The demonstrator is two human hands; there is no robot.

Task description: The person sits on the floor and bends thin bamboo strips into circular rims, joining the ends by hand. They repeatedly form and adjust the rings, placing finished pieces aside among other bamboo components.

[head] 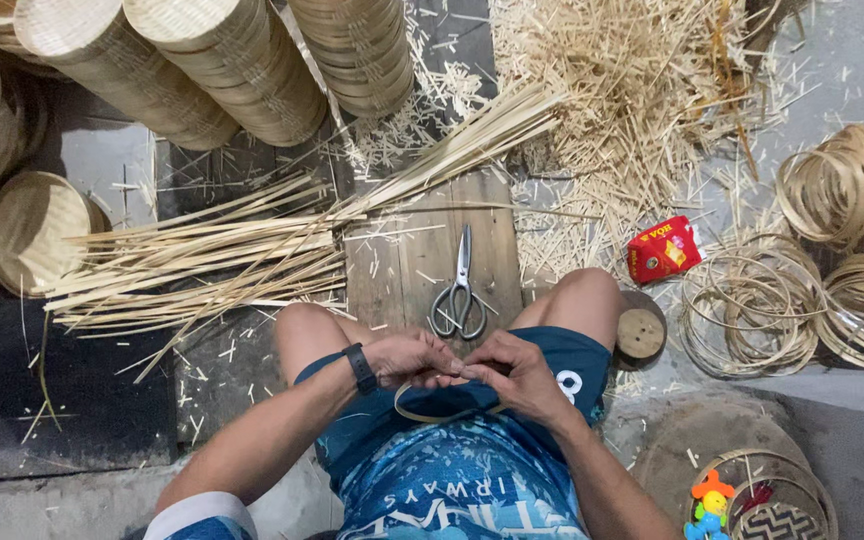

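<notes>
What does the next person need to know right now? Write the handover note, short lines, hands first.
Left hand: pinching one end of a thin bamboo strip, black wristband on.
Right hand: pinching the other end; both meet above the lap.
Strip: bent into a loop hanging between the knees, ends overlapped at the fingers.
Scissors: lying on the wooden board ahead, untouched.
Done: finished bamboo rings piled to the right.
Left: bundle of straight strips to the left, not yet bent.

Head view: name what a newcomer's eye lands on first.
At bottom centre, the left hand and right hand pinch a thin pale bamboo strip bent into a loop. Steel scissors lie on the brown wooden board ahead; a fan of long bamboo splints spreads left.
</notes>
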